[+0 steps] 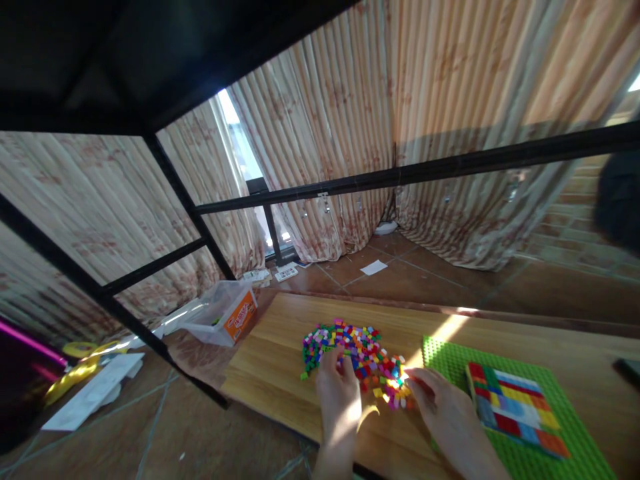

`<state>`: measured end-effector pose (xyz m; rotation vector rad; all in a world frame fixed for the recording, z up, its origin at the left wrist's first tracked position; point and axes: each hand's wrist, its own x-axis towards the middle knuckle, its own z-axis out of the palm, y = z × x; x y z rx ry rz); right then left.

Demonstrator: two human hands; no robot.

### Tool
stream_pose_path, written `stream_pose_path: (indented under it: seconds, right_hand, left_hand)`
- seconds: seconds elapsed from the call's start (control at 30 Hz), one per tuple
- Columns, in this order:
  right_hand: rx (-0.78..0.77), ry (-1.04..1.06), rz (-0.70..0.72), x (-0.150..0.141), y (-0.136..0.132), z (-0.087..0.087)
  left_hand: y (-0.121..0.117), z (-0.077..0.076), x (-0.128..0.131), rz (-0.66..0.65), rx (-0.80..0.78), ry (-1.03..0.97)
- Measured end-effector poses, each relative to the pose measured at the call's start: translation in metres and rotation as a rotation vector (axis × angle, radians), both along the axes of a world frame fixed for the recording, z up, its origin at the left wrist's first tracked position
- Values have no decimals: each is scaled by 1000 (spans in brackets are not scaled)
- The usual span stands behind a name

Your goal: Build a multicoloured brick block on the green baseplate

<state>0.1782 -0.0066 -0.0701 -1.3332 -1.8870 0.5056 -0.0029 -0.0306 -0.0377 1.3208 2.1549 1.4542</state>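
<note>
1. While both hands are at the small bricks, the L hand (339,385) is at the near side of the loose pile (363,341), approx. in its middle. Its fingers are bent downward; whether they are apart or clamped on a brick, I cannot tell.
2. The R hand (445,403) is at the right end of the same pile, w/ its fingers pointing to the left, toward the bricks. The tips are in strong light, so I cannot tell if they hold smth. or not.
3. The pile is on the wooden table (273,347), in many colours: green, white, purple, pink, blue, red, orange, etc. Green and white are more on the left, orange and yellow more on the right.
4. To the right of the R hand, also on the table, is a green studded baseplate (440,352). On it lies a flat block of joined bricks (517,408), w/ red, yellow, blue, white & orange pcs.
5. Beyond the table's left end there is a clear plastic box (213,319) w/ an orange label (241,317).
6. In the bkgd. hang striped curtains (330,113), behind a black metal frame (425,175).
</note>
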Motion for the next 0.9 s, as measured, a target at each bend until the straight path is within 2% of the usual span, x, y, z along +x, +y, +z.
stream_pose_path:
  seconds: [0.1, 0.2, 0.3, 0.4, 0.5, 0.67, 0.9]
  right_hand:
    - [7, -4, -3, 4, 1, 1]
    - [-12, -23, -5, 7, 1, 3]
    - [-12, -62, -17, 7, 1, 3]
    - [0, -111, -49, 5, 0, -1]
    - [22, -146, -52, 3, -1, -7]
    - [45, -104, -36, -4, -2, -12]
    - [-176, 134, 110, -25, -8, -19]
  left_hand:
    - [-9, 11, -34, 63, -102, -24]
    - [-32, 15, -59, 76, -187, -38]
    - [-60, 7, -64, 43, -260, 5]
    - [-76, -5, -55, 27, -346, 76]
    - [-74, -10, -44, -7, -398, 103]
    - [-52, -9, -33, -114, -382, 51]
    - [-33, -22, -23, -83, -231, 96]
